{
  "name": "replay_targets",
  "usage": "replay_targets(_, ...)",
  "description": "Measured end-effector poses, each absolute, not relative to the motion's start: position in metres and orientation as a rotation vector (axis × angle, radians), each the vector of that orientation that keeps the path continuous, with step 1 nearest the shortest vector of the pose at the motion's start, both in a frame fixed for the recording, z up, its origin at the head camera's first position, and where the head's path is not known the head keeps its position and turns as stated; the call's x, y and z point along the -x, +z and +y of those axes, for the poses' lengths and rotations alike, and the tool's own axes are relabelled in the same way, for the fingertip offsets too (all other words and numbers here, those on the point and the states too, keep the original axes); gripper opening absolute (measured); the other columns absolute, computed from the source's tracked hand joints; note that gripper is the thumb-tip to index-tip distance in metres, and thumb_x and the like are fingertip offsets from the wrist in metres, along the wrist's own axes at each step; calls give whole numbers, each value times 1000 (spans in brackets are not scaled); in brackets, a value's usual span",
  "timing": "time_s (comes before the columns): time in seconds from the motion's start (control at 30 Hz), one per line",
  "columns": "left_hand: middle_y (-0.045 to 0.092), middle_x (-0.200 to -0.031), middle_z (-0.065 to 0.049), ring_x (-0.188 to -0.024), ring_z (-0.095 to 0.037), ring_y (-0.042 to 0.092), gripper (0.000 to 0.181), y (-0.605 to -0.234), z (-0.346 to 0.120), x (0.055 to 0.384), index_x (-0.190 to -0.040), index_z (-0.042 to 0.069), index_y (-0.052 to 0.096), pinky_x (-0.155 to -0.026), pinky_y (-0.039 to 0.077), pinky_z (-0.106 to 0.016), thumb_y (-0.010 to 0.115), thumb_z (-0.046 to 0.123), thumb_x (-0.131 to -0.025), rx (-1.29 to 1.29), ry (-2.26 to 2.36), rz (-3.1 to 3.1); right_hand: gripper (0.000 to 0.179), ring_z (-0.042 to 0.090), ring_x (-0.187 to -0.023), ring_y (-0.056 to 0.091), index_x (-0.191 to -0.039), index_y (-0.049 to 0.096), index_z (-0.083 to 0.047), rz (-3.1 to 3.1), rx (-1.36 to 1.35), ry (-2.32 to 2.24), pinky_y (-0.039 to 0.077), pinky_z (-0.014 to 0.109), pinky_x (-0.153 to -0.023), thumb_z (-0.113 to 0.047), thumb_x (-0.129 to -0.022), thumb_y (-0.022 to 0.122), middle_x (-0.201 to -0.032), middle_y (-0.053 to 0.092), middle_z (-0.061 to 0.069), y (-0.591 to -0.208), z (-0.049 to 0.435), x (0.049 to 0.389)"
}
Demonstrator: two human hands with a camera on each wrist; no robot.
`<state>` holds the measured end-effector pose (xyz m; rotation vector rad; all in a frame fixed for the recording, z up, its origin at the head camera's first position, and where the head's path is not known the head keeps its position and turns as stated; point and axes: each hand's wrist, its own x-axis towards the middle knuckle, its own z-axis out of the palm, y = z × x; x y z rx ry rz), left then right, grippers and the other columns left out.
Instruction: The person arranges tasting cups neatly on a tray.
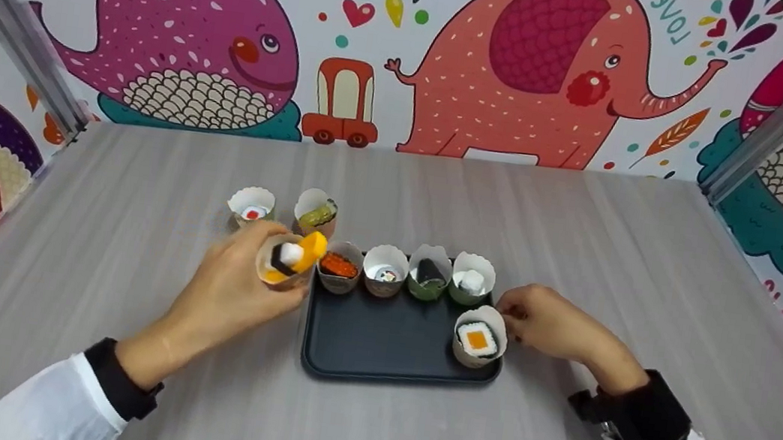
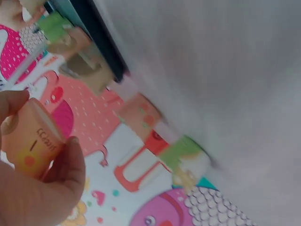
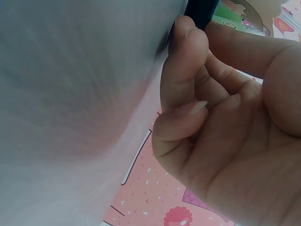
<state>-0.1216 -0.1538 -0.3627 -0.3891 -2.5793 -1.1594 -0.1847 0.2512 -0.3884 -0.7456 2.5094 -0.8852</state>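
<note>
My left hand (image 1: 233, 275) grips a paper cup (image 2: 40, 141) above the left rim of a dark tray (image 1: 375, 346). In that cup, the head view shows a black-and-white piece and a yellow piece (image 1: 313, 247). At the tray's right rim my right hand (image 1: 555, 325) pinches the edge with thumb and curled fingers, seen close in the right wrist view. Along the tray's back stand several paper cups, among them one with orange roe (image 1: 339, 265) and one with a dark piece (image 1: 430, 272). A cup with a square white-and-orange roll (image 1: 477, 339) stands at the right.
Two more cups stand on the table behind the left hand: one with a red-and-white piece (image 1: 252, 214), one with a green-yellow piece (image 1: 317, 214). The grey table (image 1: 141, 164) meets a wall printed with cartoon animals (image 1: 518, 62) and metal corner posts (image 1: 776, 112).
</note>
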Motion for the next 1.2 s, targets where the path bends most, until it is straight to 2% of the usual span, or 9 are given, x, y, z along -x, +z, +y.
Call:
replay_targets(0.2, 68, -112, -7, -97, -21, 65, 54, -368, -131, 121, -119, 2, 64, -89, 58, -38, 91, 7, -73, 527, -1118, -2604, 17, 8, -58, 53, -91, 71, -4, 2508, 737, -881, 43, 25, -56, 3, -98, 58, -68, 60, -4, -388, 250, 185)
replay_targets(0.33, 69, -114, -5, -99, -17, 65, 50, -372, -114, 121, -117, 6, 65, -91, 57, -35, 90, 9, -74, 640, -1127, -2592, 16, 9, -58, 54, -91, 72, -4, 2516, 730, -871, 44, 25, -57, 2, -99, 59, -68, 60, -4, -388, 251, 185)
replay_targets(0.5, 69, -109, 1, -97, -13, 64, 47, -378, -94, 120, -115, 8, 65, -89, 56, -32, 88, 11, -74, 740, -1140, -2582, 16, 8, -58, 53, -90, 71, -5, 2522, 733, -871, 44, 25, -57, 1, -99, 59, -68, 59, -6, -388, 251, 184)
replay_targets(0.67, 68, -106, 2, -97, -15, 64, 44, -384, -75, 119, -113, 9, 66, -88, 55, -34, 86, 11, -74, 779, -1145, -2595, 16, 8, -60, 53, -89, 71, -6, 2533, 742, -856, 43, 25, -59, 0, -98, 60, -69, 60, -6, -388, 251, 185)
replay_targets(0.9, 69, -114, -2, -107, -20, 62, 44, -395, -50, 116, -116, 11, 65, -95, 54, -37, 85, 12, -77, 784, -1151, -2700, 16, 8, -59, 54, -90, 72, -6, 2539, 736, -840, 43, 25, -57, 0, -99, 60, -68, 62, -4, -388, 250, 185)
replay_targets(1.2, 68, -113, -3, -100, -18, 62, 46, -398, -33, 114, -120, 10, 64, -90, 55, -37, 85, 15, -80, 796, -1052, -2831, 16, 8, -61, 53, -90, 73, -6, 2546, 747, -832, 44, 26, -58, -2, -99, 60, -69, 62, -5, -388, 250, 185)
